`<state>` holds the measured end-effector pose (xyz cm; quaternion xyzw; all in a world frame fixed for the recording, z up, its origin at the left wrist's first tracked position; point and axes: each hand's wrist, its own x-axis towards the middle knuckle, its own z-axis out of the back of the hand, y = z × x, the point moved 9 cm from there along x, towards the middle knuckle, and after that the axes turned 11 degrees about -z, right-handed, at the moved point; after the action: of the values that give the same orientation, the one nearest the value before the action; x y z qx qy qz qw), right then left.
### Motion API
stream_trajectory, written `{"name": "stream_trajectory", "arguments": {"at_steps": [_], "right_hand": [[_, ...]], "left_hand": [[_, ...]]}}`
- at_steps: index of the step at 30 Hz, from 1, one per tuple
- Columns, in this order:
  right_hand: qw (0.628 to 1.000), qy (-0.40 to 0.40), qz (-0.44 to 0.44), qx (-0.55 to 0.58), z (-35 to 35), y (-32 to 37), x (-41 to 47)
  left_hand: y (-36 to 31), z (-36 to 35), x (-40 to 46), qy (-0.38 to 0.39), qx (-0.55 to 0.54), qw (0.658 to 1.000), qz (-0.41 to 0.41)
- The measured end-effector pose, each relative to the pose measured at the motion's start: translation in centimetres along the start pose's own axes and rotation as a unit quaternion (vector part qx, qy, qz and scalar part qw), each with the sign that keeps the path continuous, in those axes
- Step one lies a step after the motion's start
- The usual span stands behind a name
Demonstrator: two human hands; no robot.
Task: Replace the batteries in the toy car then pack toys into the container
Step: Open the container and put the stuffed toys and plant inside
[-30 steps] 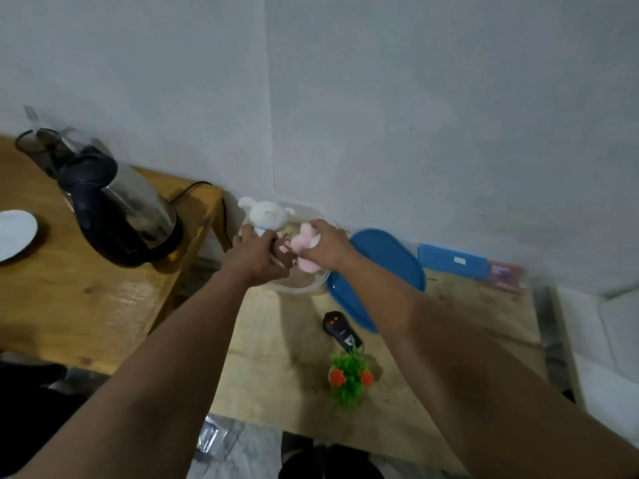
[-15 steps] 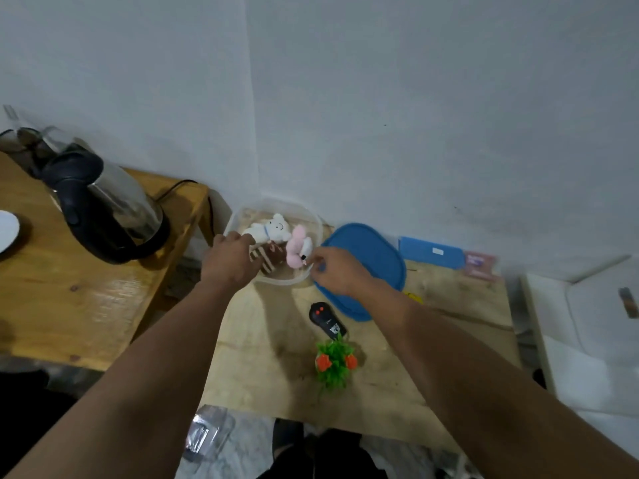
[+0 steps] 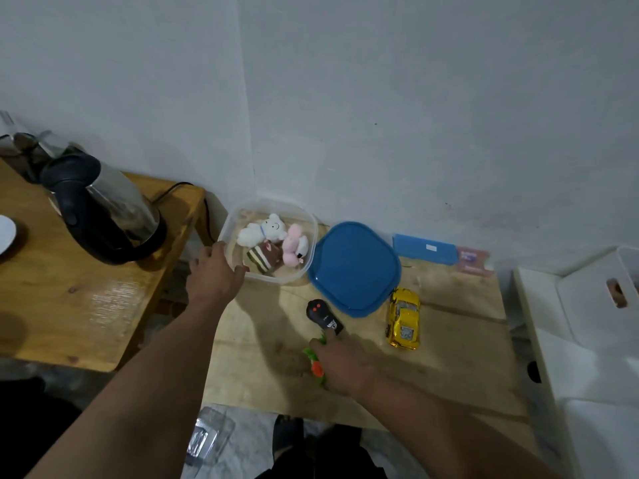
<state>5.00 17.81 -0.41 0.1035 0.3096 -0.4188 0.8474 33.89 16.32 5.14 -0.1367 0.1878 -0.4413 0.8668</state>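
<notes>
On the far-left wooden table [image 3: 86, 305]: electric kettle [image 3: 103, 216], corded. Next over, low plywood table [image 3: 449, 340] by the wall. Left hand [image 3: 214, 274] grips the near-left rim of the clear container [image 3: 313, 243]; white bear plush [image 3: 262, 231], striped brown plush [image 3: 262, 259], pink plush [image 3: 294, 248] lie inside. Blue lid [image 3: 354, 267] lies flat just beside the container, off it. Black remote [image 3: 323, 316] sits in front of the lid. Right hand [image 3: 345, 361] is curled over the green-orange plant toy [image 3: 315, 366], index tip at the remote. Yellow toy car [image 3: 404, 318] sits right of the lid, outside the container. Hands well apart.
</notes>
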Motion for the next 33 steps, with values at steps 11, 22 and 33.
{"name": "stream_trajectory", "arguments": {"at_steps": [11, 22, 33], "right_hand": [[0.994, -0.011, 0.0, 0.106, 2.1, 0.0, 0.7], [0.946, -0.066, 0.016, 0.318, 20.2, -1.0, 11.2], [0.982, 0.041, 0.059, 0.174, 13.8, 4.7, 18.6]], "left_hand": [[1.2, -1.2, 1.0, -0.015, -0.051, 0.998, 0.019], [2.5, -2.0, 3.2, -0.07, -0.117, 0.99, 0.032], [4.6, -4.2, 3.9, -0.12, -0.232, 0.962, 0.078]]}}
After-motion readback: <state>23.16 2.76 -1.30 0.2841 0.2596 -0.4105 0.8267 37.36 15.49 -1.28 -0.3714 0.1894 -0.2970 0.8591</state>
